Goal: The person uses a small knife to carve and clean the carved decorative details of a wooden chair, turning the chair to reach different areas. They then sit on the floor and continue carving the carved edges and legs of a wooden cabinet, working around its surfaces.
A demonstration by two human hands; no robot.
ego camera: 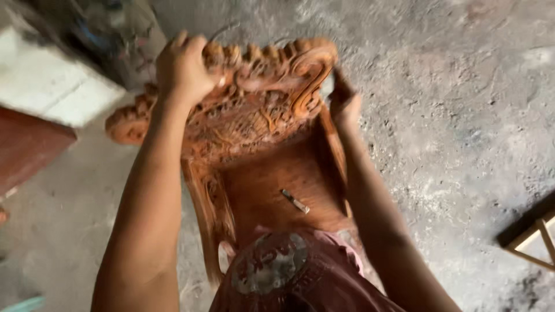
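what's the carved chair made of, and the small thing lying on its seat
Carved chair: looks like bare reddish-brown wood, matt and unvarnished, with cut relief ornament along the top, gripped by the left hand and right hand. Small thing on the seat: pale greyish, slim, possibly metal; too small to tell.

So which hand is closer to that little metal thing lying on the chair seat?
Right. The right hand grips the carved chair's side edge, above the metal piece. The left hand is farther off, on the top crest.

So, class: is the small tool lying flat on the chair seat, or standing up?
Lying flat: the small tool rests lengthwise on the carved chair's seat, touched by neither hand.
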